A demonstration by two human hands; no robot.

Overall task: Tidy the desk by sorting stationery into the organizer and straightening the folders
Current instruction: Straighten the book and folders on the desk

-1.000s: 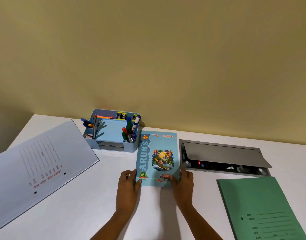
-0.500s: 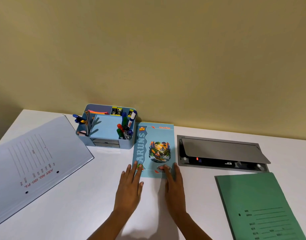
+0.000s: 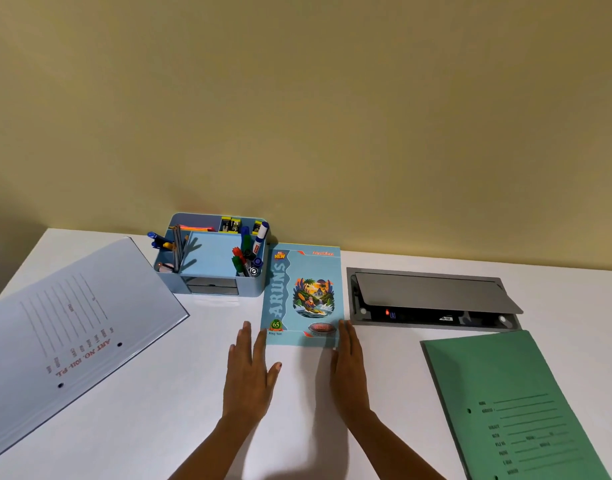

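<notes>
Warm, dim light is falling evenly; a soft shadow is pooling on the desk (image 3: 159,427) beside the fingers (image 3: 346,336) of the right hand (image 3: 349,375). Farther out, wide-angle distortion is bending edges and blurring print.

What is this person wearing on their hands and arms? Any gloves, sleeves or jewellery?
Nothing that shows. The left hand and right hand are bare, with no gloves, rings or bracelets. The forearms are uncovered down to the picture's bottom edge, so no sleeve or watch is in view. The fingernails look short.
</notes>
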